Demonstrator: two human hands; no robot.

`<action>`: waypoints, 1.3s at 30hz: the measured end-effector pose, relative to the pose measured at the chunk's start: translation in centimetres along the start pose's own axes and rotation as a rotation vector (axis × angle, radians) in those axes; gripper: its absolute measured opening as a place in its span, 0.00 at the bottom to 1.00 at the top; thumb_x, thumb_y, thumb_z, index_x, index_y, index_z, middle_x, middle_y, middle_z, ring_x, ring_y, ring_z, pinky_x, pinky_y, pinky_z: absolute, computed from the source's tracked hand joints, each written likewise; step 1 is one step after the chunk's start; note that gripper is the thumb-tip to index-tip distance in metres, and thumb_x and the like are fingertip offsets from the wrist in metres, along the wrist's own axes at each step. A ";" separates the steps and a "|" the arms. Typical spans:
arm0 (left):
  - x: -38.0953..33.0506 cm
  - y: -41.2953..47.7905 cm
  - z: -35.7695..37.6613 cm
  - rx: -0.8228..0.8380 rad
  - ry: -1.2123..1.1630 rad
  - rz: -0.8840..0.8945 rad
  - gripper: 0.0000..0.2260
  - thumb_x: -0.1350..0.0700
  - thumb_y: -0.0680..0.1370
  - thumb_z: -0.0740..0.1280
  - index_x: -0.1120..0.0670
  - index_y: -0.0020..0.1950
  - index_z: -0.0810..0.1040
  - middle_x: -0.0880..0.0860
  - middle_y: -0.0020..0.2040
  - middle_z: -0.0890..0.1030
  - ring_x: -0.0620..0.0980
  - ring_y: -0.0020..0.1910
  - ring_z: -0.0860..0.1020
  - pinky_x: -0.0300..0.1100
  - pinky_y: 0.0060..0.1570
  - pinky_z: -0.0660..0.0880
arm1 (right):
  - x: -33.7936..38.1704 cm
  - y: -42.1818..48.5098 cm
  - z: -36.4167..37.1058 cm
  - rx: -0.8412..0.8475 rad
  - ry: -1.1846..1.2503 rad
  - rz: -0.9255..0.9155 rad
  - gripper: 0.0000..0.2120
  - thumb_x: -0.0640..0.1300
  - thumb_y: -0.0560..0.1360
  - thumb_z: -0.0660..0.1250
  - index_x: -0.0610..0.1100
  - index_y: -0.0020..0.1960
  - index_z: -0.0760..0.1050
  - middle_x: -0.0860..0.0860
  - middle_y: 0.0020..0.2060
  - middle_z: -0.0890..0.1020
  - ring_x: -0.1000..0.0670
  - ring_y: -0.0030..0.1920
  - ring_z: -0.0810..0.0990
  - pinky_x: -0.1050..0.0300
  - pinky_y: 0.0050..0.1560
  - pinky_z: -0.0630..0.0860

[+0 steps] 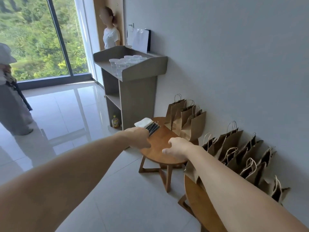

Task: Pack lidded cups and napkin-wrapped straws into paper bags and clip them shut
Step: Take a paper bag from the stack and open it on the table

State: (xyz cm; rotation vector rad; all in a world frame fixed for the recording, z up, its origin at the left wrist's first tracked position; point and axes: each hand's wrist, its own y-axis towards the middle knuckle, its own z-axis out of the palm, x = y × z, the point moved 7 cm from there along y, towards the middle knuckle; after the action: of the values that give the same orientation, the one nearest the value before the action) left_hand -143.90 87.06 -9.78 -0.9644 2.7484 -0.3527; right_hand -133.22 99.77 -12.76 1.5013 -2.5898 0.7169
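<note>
Your left hand (138, 137) hides its own fingers and the near ends of the dark straws (153, 127); at five o'clock the near table (200, 208) is cropped.

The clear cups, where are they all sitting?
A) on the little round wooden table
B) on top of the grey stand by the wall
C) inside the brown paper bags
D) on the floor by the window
B: the clear cups stand bunched together on top of the grey stand, beyond the round wooden table.

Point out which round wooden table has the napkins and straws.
The farther table, by the grey cabinet: napkins and dark straws lie there; the nearer table shows neither.
</note>
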 end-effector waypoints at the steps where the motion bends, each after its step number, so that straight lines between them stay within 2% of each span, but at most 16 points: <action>1: 0.7 1.5 -0.1 0.012 -0.006 -0.008 0.17 0.46 0.75 0.65 0.54 0.60 0.77 0.52 0.52 0.80 0.53 0.53 0.80 0.41 0.41 0.74 | 0.1 1.7 -0.3 0.011 -0.006 0.002 0.31 0.61 0.77 0.63 0.47 0.75 0.63 0.47 0.71 0.70 0.44 0.68 0.72 0.49 0.61 0.73; 4: 3.1 6.3 -0.9 0.029 0.012 0.004 0.17 0.46 0.75 0.64 0.54 0.60 0.77 0.53 0.54 0.79 0.53 0.53 0.79 0.42 0.43 0.75 | 1.1 7.2 -1.3 0.031 -0.021 -0.004 0.32 0.62 0.77 0.63 0.47 0.74 0.63 0.48 0.71 0.71 0.44 0.67 0.72 0.49 0.62 0.74; 7: 5.8 11.5 -2.0 0.021 0.050 0.027 0.16 0.46 0.76 0.63 0.55 0.55 0.78 0.53 0.50 0.80 0.53 0.50 0.79 0.45 0.43 0.76 | 2.4 12.7 -2.3 0.011 0.001 0.004 0.32 0.62 0.77 0.63 0.48 0.75 0.63 0.48 0.71 0.70 0.44 0.68 0.72 0.48 0.62 0.74; 10: 8.8 17.2 -2.7 0.028 0.036 0.053 0.20 0.45 0.76 0.66 0.55 0.62 0.76 0.53 0.56 0.80 0.53 0.55 0.79 0.45 0.51 0.77 | 3.1 17.9 -2.9 -0.015 0.028 0.043 0.29 0.60 0.77 0.64 0.48 0.74 0.64 0.49 0.69 0.73 0.45 0.65 0.75 0.53 0.53 0.73; 12: 10.5 20.5 -3.4 0.051 0.019 0.083 0.20 0.46 0.76 0.67 0.55 0.65 0.76 0.53 0.59 0.80 0.53 0.57 0.79 0.44 0.53 0.77 | 3.2 20.9 -3.5 -0.007 0.035 0.090 0.28 0.60 0.78 0.63 0.48 0.73 0.65 0.49 0.68 0.74 0.46 0.64 0.76 0.55 0.50 0.72; 15: 12.3 25.1 -5.0 0.068 0.052 0.157 0.16 0.47 0.76 0.65 0.56 0.58 0.77 0.54 0.59 0.81 0.53 0.54 0.80 0.46 0.53 0.79 | 3.2 24.9 -5.1 -0.009 0.050 0.175 0.30 0.61 0.78 0.63 0.47 0.75 0.64 0.48 0.70 0.72 0.44 0.66 0.74 0.51 0.58 0.74; 19: 13.8 31.0 -7.3 0.080 0.091 0.235 0.20 0.45 0.77 0.64 0.56 0.64 0.76 0.53 0.60 0.80 0.55 0.57 0.79 0.51 0.57 0.77 | 3.4 29.5 -7.3 -0.037 0.093 0.243 0.32 0.61 0.78 0.63 0.47 0.76 0.62 0.48 0.72 0.69 0.43 0.68 0.72 0.48 0.63 0.73; 22: 13.6 35.1 -7.7 0.115 0.120 0.285 0.16 0.46 0.77 0.63 0.55 0.59 0.76 0.50 0.53 0.77 0.52 0.50 0.75 0.48 0.52 0.75 | 2.3 32.3 -7.8 -0.022 0.116 0.291 0.32 0.61 0.78 0.63 0.47 0.76 0.62 0.48 0.72 0.69 0.44 0.68 0.72 0.49 0.61 0.73; 24: 13.2 38.0 -8.1 0.127 0.099 0.304 0.18 0.47 0.77 0.62 0.57 0.60 0.77 0.50 0.50 0.75 0.51 0.47 0.73 0.49 0.52 0.76 | 1.1 34.5 -8.5 -0.025 0.133 0.312 0.32 0.60 0.78 0.62 0.46 0.77 0.62 0.47 0.72 0.70 0.44 0.67 0.72 0.51 0.60 0.73; 28: 11.8 43.8 -8.5 0.149 0.090 0.342 0.17 0.48 0.76 0.62 0.55 0.60 0.77 0.52 0.53 0.81 0.54 0.50 0.80 0.50 0.52 0.79 | -1.3 39.3 -9.2 -0.011 0.176 0.325 0.31 0.59 0.78 0.62 0.45 0.75 0.64 0.48 0.70 0.72 0.44 0.65 0.74 0.50 0.61 0.74; 32: 10.5 49.6 -8.5 0.201 0.103 0.342 0.19 0.47 0.76 0.63 0.55 0.63 0.76 0.54 0.58 0.81 0.56 0.56 0.80 0.50 0.53 0.78 | -3.7 44.5 -10.8 0.015 0.141 0.331 0.30 0.60 0.78 0.60 0.44 0.74 0.65 0.47 0.67 0.74 0.43 0.63 0.75 0.47 0.64 0.71; 34: 10.0 52.3 -9.1 0.209 0.122 0.348 0.20 0.47 0.75 0.64 0.55 0.63 0.77 0.53 0.58 0.82 0.55 0.56 0.80 0.49 0.53 0.78 | -4.7 46.6 -11.5 0.012 0.146 0.326 0.29 0.60 0.77 0.60 0.45 0.72 0.67 0.47 0.65 0.75 0.43 0.62 0.75 0.44 0.65 0.70; 39: 7.8 57.7 -9.0 0.238 0.145 0.418 0.19 0.47 0.77 0.63 0.55 0.64 0.75 0.53 0.57 0.80 0.55 0.53 0.79 0.48 0.51 0.77 | -8.9 48.6 -12.2 -0.004 0.240 0.393 0.30 0.60 0.76 0.60 0.46 0.73 0.66 0.47 0.68 0.72 0.43 0.62 0.75 0.49 0.55 0.74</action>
State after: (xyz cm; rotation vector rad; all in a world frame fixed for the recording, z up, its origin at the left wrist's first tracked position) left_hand -186.02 127.23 -18.86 -0.3061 2.8533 -0.6744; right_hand -171.28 132.31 -21.93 0.8433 -2.7124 0.8616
